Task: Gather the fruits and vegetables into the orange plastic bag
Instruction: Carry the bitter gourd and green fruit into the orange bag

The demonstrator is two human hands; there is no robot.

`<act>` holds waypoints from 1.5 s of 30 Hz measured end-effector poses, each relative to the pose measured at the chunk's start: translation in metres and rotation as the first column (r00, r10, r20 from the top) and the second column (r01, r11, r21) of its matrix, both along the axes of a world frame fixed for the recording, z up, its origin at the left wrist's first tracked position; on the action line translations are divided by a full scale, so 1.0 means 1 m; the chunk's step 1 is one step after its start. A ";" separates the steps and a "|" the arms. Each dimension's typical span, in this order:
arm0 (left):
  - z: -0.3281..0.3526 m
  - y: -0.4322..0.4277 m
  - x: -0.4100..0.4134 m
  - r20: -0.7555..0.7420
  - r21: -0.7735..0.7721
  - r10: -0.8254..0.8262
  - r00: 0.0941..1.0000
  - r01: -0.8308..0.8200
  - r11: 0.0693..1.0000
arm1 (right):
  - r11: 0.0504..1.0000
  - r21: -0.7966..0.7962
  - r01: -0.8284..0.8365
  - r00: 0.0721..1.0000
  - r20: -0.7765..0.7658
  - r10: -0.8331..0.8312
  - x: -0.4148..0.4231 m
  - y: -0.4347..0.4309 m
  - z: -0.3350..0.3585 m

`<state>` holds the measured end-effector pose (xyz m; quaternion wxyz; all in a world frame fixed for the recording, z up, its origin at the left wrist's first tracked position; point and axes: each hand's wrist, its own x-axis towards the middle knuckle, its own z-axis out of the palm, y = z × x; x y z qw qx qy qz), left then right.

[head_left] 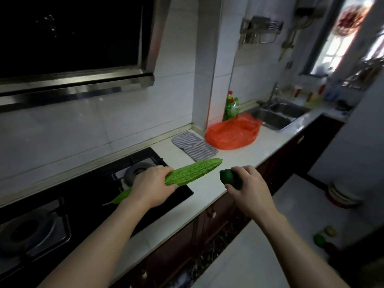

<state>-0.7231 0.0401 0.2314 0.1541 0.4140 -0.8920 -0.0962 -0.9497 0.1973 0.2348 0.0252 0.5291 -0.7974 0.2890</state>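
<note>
Left hand [152,185] wraps around the bitter gourd [192,172] mid-frame; right hand [247,183] clamps a dark green fruit [230,179], both lifted ready for bagging. The orange plastic bag [232,133] lies right of centre beside the sink [278,115]. A striped cloth [193,145] sits between.
</note>
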 end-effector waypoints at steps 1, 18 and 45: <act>-0.002 -0.008 -0.014 -0.003 0.001 -0.010 1.000 0.010 1.000 | 1.000 -0.001 0.013 1.000 0.000 -0.013 -0.011 -0.005 -0.001; 0.001 -0.137 -0.233 0.064 -0.009 -0.148 0.987 0.149 0.989 | 0.984 0.008 0.176 0.983 0.047 -0.176 -0.203 -0.100 -0.013; -0.037 -0.215 -0.522 0.131 0.035 0.204 0.970 -0.210 0.977 | 0.984 0.084 -0.158 0.985 0.079 0.151 -0.548 -0.254 -0.038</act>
